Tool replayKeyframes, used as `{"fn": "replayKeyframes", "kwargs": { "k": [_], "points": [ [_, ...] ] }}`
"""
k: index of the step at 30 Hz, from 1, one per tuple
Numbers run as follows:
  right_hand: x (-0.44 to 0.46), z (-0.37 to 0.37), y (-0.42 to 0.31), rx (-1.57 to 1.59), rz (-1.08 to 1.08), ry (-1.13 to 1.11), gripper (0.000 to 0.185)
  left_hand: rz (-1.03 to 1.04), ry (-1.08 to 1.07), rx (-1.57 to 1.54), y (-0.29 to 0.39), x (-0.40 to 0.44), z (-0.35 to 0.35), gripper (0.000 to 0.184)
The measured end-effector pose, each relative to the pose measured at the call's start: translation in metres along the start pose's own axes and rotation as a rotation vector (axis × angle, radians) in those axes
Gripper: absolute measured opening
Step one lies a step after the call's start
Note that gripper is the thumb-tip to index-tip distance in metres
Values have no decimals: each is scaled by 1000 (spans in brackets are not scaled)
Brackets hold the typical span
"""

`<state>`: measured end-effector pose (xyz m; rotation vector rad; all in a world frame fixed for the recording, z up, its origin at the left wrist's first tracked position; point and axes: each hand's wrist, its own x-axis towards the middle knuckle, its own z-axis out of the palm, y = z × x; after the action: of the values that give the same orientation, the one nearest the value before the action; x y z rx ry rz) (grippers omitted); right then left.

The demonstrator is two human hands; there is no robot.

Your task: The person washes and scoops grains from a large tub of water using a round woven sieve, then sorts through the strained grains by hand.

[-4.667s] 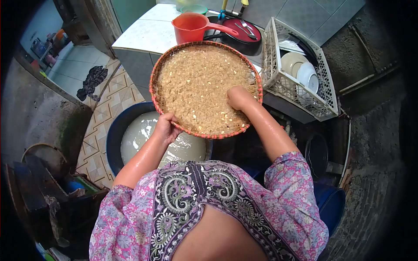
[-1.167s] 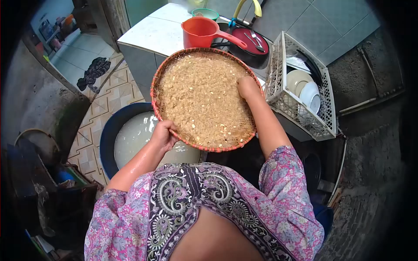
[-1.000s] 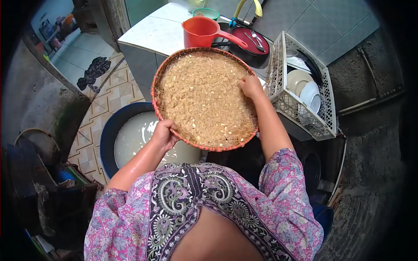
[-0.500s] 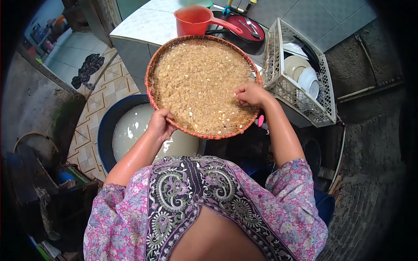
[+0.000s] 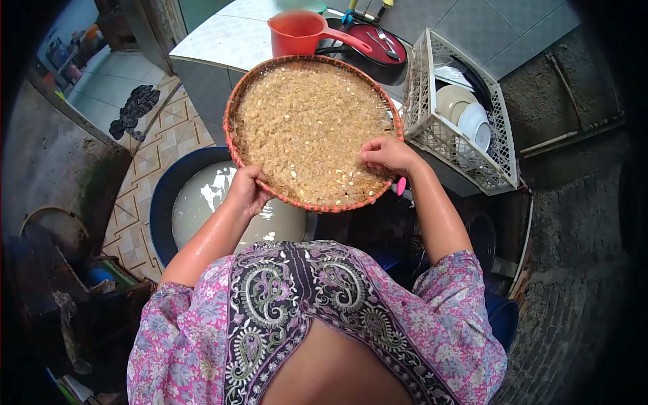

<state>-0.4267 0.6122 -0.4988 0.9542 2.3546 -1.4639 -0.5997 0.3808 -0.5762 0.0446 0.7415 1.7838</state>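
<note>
A round woven bamboo tray with a red-orange bound rim is held level in front of me. Over its bottom lies a layer of light brown, damp-looking grains, with scattered pale bits among them. My left hand is closed around the rim at the lower left, thumb on top. Above the right part of the grains is my right hand, its fingertips pinched together at the surface. Whatever lies between those fingertips is too small to make out.
Below the tray on the left stands a blue tub of cloudy water. A red dipper and a dark red plate with cutlery are on the tiled counter. At right, a white plastic crate holds dishes.
My right hand has turned slightly and shifted a little left over the grains, still pinching. The tray has tilted or risen slightly at its near edge. My left hand keeps its hold.
</note>
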Motion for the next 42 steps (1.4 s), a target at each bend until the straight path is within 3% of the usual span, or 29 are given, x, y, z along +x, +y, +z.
{"fn": "replayKeyframes", "kwargs": {
  "k": [1,3,4,6,8,10,11,13,20,23,27,29,32,37,42],
  "points": [
    [1,2,3,0,0,-1,14,6,-6,-4,1,-1,1,56],
    [3,7,5,-659,-291,187,14,12,-10,-8,1,-1,1,55],
    [3,10,4,-658,-291,187,14,5,-7,6,1,-1,0,55],
    [1,17,-2,-1033,-12,505,16,-3,-5,23,1,-1,1,55],
    [-2,22,-14,-973,-12,605,18,35,-5,14,2,-3,5,54],
    [3,25,-13,-1130,-174,299,16,16,6,5,1,-1,2,55],
    [2,27,-14,-1132,-174,298,16,-1,13,-3,1,0,1,55],
    [-7,34,-21,-918,-277,88,15,10,2,9,2,-3,5,56],
    [2,38,-15,-834,-228,87,15,30,4,28,3,-4,7,56],
    [6,21,-2,-492,-288,210,10,3,-5,9,3,-3,6,56],
    [5,7,-1,-206,-41,118,10,21,4,32,2,-2,6,55],
    [2,10,-4,-565,-92,66,13,29,4,15,1,-2,7,54],
    [3,21,-4,-681,-39,120,15,2,-16,-19,2,-3,8,55],
    [3,34,-8,-1022,-208,101,16,29,8,14,1,0,5,56],
    [6,40,-6,-1143,-137,145,13,26,-3,4,2,-2,8,56]
  ]
}}
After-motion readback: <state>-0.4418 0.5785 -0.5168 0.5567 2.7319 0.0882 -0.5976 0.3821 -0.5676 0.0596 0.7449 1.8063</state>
